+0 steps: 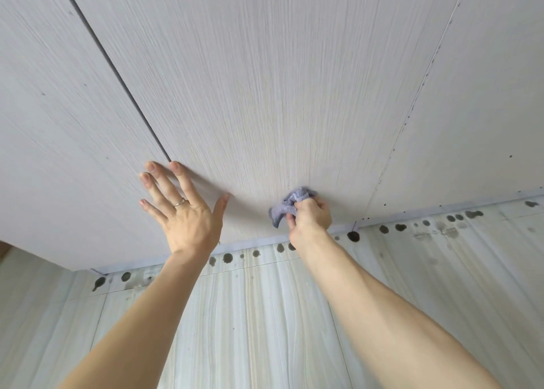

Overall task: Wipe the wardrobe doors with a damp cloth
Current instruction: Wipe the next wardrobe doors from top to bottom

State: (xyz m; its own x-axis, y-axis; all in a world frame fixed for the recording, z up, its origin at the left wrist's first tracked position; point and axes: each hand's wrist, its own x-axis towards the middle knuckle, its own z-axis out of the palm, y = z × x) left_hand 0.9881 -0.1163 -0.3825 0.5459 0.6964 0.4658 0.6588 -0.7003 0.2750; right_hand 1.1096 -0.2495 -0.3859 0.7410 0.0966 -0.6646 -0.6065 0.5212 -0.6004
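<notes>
Pale wood-grain wardrobe doors fill the upper view; the middle door (265,94) runs between two vertical gaps. My left hand (179,209) lies flat on it with fingers spread, a ring on one finger, its fingertips by the left gap near the door's bottom. My right hand (310,215) grips a bunched lilac-blue cloth (290,204) and holds it against the lower part of the same door, just above its bottom edge.
The left door (59,138) and right door (485,94) flank the middle one. Below the doors' bottom edge lies a pale streaked tile floor (265,329) with several dark wet spots (353,236) along the wardrobe base.
</notes>
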